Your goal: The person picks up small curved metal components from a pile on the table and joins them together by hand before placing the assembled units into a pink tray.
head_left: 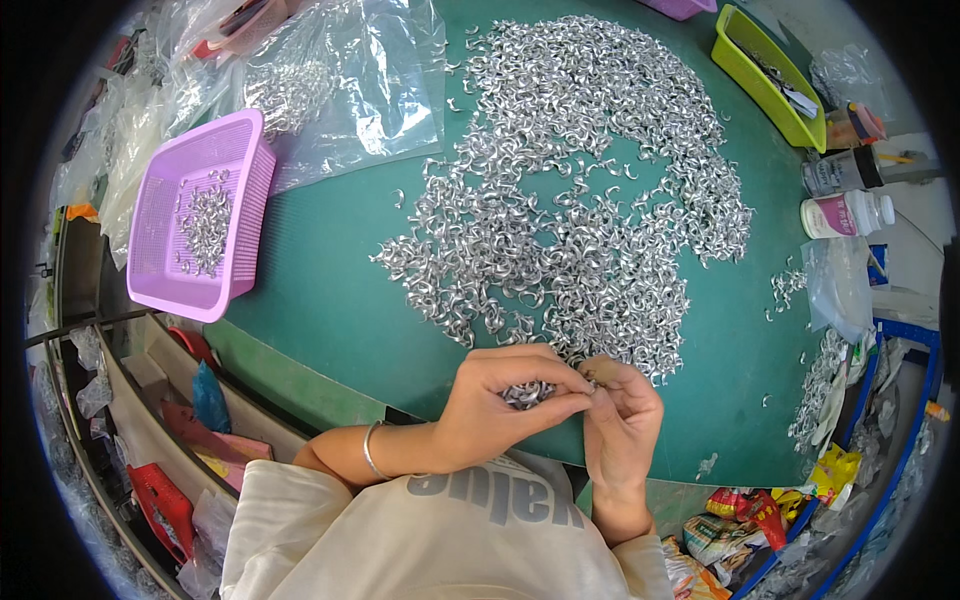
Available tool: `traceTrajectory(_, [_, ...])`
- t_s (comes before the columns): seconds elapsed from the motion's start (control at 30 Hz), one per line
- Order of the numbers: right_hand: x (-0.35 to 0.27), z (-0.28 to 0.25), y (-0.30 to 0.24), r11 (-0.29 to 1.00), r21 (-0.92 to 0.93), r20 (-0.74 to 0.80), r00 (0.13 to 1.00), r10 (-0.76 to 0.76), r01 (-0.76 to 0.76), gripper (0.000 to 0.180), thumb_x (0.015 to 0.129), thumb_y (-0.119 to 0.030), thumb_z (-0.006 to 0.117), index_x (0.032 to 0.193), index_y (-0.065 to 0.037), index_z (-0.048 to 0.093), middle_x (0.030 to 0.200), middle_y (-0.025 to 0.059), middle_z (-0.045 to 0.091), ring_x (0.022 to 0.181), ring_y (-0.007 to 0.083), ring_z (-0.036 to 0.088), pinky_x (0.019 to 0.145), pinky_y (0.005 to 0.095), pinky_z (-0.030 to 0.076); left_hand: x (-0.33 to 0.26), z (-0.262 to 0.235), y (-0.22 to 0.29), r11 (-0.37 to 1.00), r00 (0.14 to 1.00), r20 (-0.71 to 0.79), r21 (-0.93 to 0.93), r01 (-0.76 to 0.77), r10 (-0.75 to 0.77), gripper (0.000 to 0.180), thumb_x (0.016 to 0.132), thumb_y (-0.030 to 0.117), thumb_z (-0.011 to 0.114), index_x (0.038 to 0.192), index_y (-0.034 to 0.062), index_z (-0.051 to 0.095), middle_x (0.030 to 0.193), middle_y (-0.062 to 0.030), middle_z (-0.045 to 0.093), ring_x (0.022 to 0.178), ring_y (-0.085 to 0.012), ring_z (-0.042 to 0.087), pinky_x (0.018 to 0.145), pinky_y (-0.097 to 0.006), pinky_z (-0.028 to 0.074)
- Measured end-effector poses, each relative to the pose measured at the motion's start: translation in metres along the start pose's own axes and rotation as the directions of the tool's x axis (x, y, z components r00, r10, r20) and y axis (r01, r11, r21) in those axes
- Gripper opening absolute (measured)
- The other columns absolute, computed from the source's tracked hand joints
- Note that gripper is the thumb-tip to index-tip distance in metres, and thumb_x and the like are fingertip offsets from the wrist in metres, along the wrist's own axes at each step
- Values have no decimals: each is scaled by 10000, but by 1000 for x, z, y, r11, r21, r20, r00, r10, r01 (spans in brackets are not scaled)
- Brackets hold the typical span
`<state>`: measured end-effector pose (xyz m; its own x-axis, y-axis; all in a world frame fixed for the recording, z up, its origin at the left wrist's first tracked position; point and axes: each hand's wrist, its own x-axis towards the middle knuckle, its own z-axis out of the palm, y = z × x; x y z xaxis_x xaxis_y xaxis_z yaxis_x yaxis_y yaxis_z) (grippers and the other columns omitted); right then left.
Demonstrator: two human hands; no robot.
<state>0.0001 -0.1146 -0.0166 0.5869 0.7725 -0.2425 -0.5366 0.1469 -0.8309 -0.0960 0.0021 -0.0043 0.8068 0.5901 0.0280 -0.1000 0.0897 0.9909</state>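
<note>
A broad heap of small, shiny, curved silver metal pieces [600, 270] covers much of the green tabletop [330, 330]. At the heap's near edge my two hands meet, fingertips together. My left hand [505, 405] is curled around a small cluster of the metal pieces [527, 394], which shows between its thumb and fingers. My right hand [622, 415] is closed in a pinch against the left fingertips. Whatever sits between the touching fingertips is too small and too covered to make out.
A purple plastic basket [250, 215] with some metal pieces stands at the left. Behind it lies a clear plastic bag [370, 90]. A yellow-green tray [735, 40], a white bottle [845, 215] and a dark-lidded jar [838, 172] line the right side. Bags crowd a blue-framed rack [930, 370].
</note>
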Motion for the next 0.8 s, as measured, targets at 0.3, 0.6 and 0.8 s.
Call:
traceTrajectory(0.3, [0,4,-2,996,-39,21,996,-81,82,159,784,79,575,940,52,554,893,89,542,819,141,507,733,252,412,-1,-1,3,1000,1000,0,12,-1,1,122,683,-56,673,802,-37,654,748,-109,627,648,-146,585,572,-240,447])
traceTrajectory(0.6, [20,-12,-19,806,-575,-65,975,-211,136,171,743,91,574,899,23,586,871,85,613,802,148,521,742,262,404,-4,-10,1,749,858,101,-445,491,-503,102,816,58,601,890,-8,624,658,-6,544,551,-47,456,451,-177,325])
traceTrajectory(0.8, [73,-15,-31,120,-903,346,864,-366,413,252,706,22,634,952,-24,602,896,87,585,816,234,512,746,320,394,-8,-16,-9,684,863,90,-572,454,-498,133,844,78,572,915,-32,592,625,-3,494,518,-36,390,424,-177,266])
